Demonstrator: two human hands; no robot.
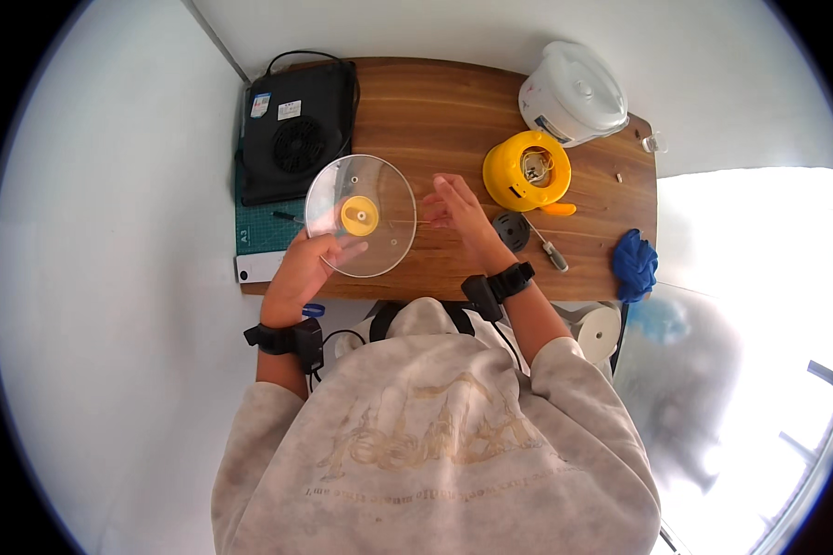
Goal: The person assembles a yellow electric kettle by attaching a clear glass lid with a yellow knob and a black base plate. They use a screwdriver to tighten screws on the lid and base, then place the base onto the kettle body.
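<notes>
A round clear lid [393,190] with a yellow knob [359,215] at its centre is tilted up over the front left of the table. My left hand [317,259] is closed on its lower left edge, and some fingers show through the clear plate. Just right of the lid, my right hand [455,205] is raised with its fingers apart and partly bent. A thin line lies between the fingers and the lid; what it is cannot be made out. Near my right wrist are a dark round disc [510,231] and a screwdriver [554,256] with a grey handle.
Right of centre sits a yellow appliance base [502,176] with exposed wires inside. Behind it is a white lidded pot [565,88]. A black flat appliance [296,106] rests on a green cutting mat [257,227] at left. A blue cloth [635,265] hangs at the right edge.
</notes>
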